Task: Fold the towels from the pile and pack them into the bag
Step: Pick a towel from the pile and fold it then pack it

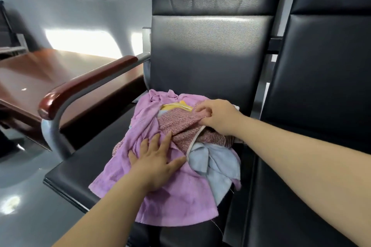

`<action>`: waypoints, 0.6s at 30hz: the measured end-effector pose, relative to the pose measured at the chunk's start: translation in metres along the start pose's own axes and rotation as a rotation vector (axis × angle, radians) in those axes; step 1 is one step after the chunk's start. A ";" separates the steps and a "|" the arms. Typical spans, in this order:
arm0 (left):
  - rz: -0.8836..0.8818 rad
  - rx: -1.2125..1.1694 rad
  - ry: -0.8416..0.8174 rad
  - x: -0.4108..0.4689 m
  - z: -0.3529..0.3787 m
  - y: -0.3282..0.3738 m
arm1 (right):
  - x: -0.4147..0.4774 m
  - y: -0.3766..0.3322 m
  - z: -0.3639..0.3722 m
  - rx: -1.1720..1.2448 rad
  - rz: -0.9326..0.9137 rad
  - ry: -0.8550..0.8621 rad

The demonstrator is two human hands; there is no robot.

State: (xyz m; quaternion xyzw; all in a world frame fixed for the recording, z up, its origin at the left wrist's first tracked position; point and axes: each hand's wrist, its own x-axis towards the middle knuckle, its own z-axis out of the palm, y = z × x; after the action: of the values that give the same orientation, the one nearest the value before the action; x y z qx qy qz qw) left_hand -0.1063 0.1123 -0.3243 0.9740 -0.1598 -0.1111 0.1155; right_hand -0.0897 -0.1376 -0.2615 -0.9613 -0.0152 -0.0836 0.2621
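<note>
towels (pixel 144 122) are lying in a crumpled pile on the black chair seat (pixel 84 166). left grip (pixel 156 164) is pressing flat, released and spread, on the purple towel (pixel 180 202); right grip (pixel 216 116) is pinching the speckled pink towel (pixel 180 126) near the backrest.

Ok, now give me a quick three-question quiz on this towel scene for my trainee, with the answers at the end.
1. True or false: the left hand lies flat on the purple towel.
2. Which towel does the right hand pinch? A yellow towel; B speckled pink towel; C blue towel.
3. Fill in: the pile of towels lies on a black ____.

Key: 1 true. 2 B. 3 seat.
</note>
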 end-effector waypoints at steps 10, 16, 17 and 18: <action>0.042 -0.037 0.090 -0.004 -0.001 -0.001 | -0.081 -0.004 -0.056 0.280 -0.011 -0.193; 0.066 0.054 0.022 -0.019 -0.006 0.003 | -0.134 0.029 -0.069 0.343 0.125 -0.225; 0.078 0.087 0.014 -0.022 -0.005 0.006 | -0.142 0.033 -0.069 0.356 0.137 -0.220; 0.095 0.119 0.014 -0.024 -0.004 0.011 | -0.149 0.036 -0.070 0.363 0.145 -0.216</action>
State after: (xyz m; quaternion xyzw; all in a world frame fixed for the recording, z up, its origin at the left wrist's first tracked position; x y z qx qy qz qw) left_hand -0.1309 0.1112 -0.3131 0.9712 -0.2114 -0.0892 0.0638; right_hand -0.2445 -0.2022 -0.2457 -0.9003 0.0111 0.0432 0.4330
